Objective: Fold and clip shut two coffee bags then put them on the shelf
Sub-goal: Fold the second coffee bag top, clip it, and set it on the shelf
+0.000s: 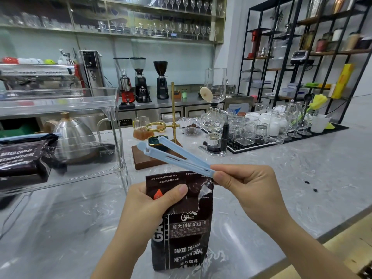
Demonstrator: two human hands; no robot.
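A coffee bag (182,224) is stood upright on the desk (281,188), its folded top pinched flat by the left hand (153,200) so the fold cannot spring back. A blue clip (175,157), opened wide, is pinched at its hinge by the right hand (243,188), ready for sliding over the fold. Farther left, a clipped bag (24,158) is already laid on the clear shelf (112,109).

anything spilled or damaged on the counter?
Yes. Two dark coffee beans lie loose on the counter, right of the right hand. The held coffee bag has a ragged torn flap on its folded top. Nothing else stands out.
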